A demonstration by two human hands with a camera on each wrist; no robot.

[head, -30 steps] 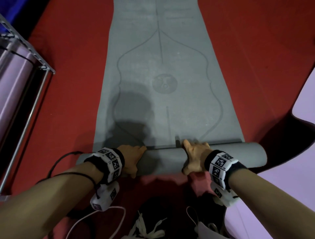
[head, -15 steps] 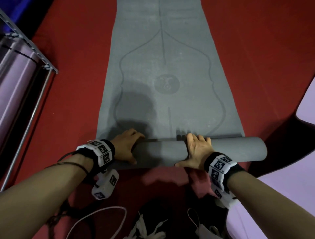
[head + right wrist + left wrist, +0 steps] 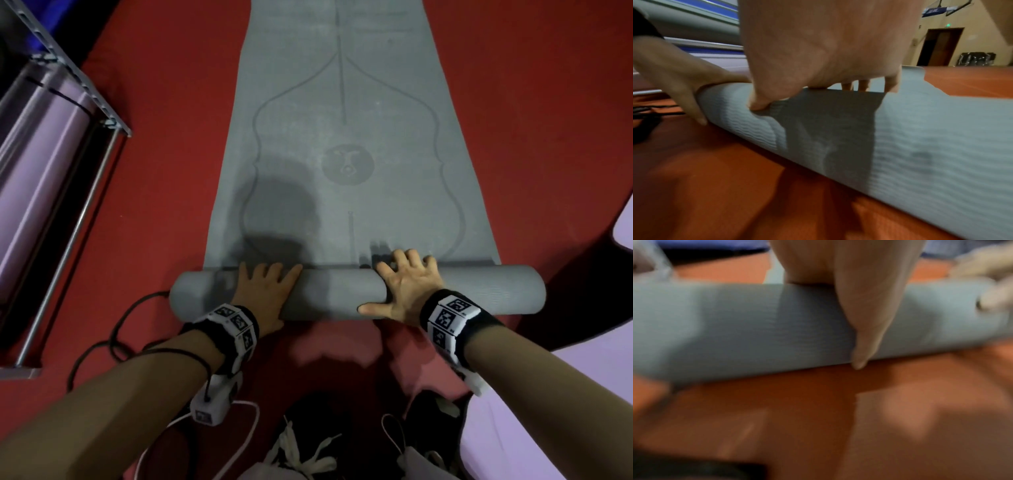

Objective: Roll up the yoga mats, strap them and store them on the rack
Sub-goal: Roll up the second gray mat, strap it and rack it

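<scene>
Grey foam yoga mat (image 3: 349, 164) lies half-rolled on the red floor (image 3: 164, 178), soft and springy, so left hand (image 3: 263, 291) and right hand (image 3: 404, 287) press flat-fingered atop the roll.

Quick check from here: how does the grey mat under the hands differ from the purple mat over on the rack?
The grey mat is only partly rolled, most of it flat on the red floor; the purple mat is fully rolled. The grey mat carries no strap; the purple mat has dark bands around it. The grey mat lies on the floor under the left hand and right hand; the purple mat sits in the metal rack. Both are rolled lengthwise.
</scene>
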